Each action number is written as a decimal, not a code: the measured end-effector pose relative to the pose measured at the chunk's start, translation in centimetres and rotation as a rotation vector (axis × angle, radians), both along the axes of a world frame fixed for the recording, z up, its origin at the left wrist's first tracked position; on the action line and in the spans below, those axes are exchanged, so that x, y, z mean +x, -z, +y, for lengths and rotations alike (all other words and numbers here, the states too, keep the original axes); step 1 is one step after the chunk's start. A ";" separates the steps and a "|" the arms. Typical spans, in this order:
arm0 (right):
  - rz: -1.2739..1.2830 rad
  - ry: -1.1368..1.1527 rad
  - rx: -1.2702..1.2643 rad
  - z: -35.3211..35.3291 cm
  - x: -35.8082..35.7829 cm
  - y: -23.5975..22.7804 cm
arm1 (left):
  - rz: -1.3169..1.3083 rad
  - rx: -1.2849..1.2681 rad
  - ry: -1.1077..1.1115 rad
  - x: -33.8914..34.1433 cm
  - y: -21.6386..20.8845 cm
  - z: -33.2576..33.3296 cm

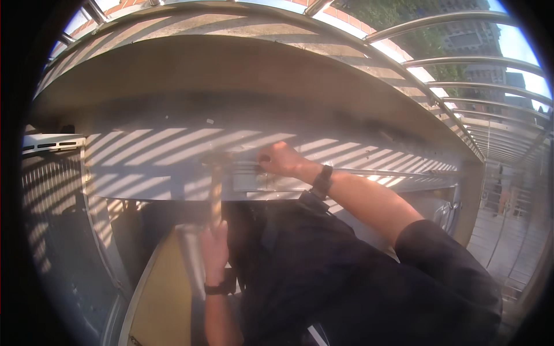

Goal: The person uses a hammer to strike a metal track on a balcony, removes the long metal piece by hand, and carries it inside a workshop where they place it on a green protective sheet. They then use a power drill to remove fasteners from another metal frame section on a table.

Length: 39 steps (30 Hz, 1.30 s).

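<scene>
My left hand (214, 254), low at the middle, is closed round the handle of a hammer (216, 193). The handle points away from me, and the hammer's head is smeared by motion over a pale ledge (138, 167). To the right of the hammer, my right hand (283, 160) is curled closed above the ledge. Whatever its fingers pinch is too blurred to make out. Under that hand and wrist lies a long, flat pale metal strip (369, 172), running off to the right.
Striped shadows cross the ledge, and small white scraps (209, 121) lie toward its back. Behind it rises a curved-looking wall (242, 69) with metal railings (444, 20) above. A slatted grey panel (55, 173) stands at the left, a yellowish board (164, 294) below.
</scene>
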State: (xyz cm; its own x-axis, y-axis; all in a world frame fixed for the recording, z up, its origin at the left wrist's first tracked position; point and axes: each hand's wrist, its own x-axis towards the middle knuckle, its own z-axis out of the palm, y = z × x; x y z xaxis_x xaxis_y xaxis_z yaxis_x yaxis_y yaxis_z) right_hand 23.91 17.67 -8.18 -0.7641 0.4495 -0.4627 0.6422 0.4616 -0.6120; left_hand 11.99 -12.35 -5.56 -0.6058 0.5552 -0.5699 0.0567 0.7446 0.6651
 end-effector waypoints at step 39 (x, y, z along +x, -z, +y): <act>0.195 -0.218 -0.002 1.1 -0.1 2.1 | -0.382 0.150 -0.300 3.9 -1.0 2.0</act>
State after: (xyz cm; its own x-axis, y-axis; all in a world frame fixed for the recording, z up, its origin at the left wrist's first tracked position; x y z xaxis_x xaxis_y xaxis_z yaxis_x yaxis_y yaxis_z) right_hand 23.76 18.78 -10.29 -0.9172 0.2642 -0.2981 0.3980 0.5742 -0.7155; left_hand 15.86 -10.34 -4.60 -0.5152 0.4819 -0.7088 -0.4128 0.5852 0.6979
